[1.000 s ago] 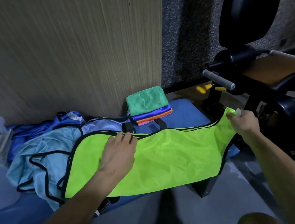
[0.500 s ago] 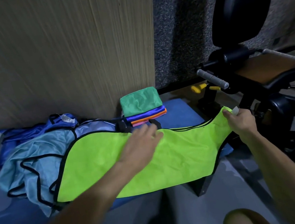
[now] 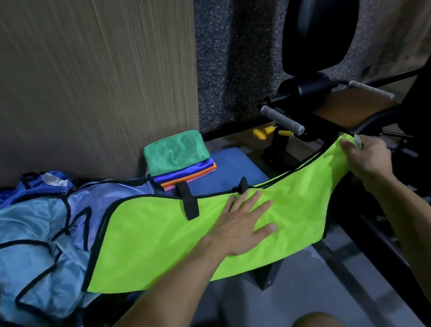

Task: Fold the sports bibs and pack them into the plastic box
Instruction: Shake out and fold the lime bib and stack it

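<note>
A neon green bib with black trim lies stretched across the blue padded bench. My left hand lies flat on its middle, fingers spread. At the far right, my right hand pinches the bib's end and holds it raised off the bench. A stack of folded bibs, green on top over purple, orange and pink, sits behind near the wall. Unfolded light blue bibs lie heaped to the left. The plastic box is out of view.
A wooden panel rises right behind the bench. Black gym equipment with grey handles and a tall black pad crowds the right side. Grey floor shows below, with my knee at the bottom edge.
My left hand has slid rightward along the green bib, from near its left part to its middle. The right hand kept its pinch on the end. The view shifted right, losing the box.
</note>
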The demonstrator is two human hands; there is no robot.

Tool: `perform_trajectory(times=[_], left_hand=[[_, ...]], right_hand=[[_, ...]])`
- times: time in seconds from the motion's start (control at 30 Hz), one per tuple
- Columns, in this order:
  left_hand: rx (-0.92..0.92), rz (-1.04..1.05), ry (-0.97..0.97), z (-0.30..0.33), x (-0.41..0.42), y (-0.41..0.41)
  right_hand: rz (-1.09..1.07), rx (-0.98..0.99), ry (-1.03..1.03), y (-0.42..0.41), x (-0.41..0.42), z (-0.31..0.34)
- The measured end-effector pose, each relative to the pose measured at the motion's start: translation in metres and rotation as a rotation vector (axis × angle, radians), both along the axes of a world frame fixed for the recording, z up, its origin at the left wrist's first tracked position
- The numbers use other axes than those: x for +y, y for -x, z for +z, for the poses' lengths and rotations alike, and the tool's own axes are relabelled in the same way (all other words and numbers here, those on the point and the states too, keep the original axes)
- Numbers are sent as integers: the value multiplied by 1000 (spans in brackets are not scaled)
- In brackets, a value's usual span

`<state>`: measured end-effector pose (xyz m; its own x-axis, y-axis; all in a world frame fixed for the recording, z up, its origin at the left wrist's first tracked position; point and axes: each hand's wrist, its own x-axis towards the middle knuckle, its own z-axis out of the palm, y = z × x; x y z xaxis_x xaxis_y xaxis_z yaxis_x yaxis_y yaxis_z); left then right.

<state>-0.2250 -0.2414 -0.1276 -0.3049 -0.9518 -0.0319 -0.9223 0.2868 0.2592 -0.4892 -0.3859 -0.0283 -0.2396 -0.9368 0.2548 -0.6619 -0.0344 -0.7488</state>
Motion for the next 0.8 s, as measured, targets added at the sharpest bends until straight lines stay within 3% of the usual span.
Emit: perform_trajectory(times=[0.2, 0.27, 0.43, 0.6, 0.8], left_hand=[[90, -91, 199, 4, 17, -24], [30, -29, 301, 14, 29, -47], [-214, 176, 284, 32, 43, -90], [-251, 266, 314, 40, 30, -93], [94, 442, 294, 59, -18, -111]], right_hand=[[99, 96, 73, -15, -3, 14], [127, 110, 63, -28, 0, 14], [162, 128, 33, -49, 6, 18], [179, 139, 25, -58, 11, 24], [158, 139, 25, -49, 15, 22]])
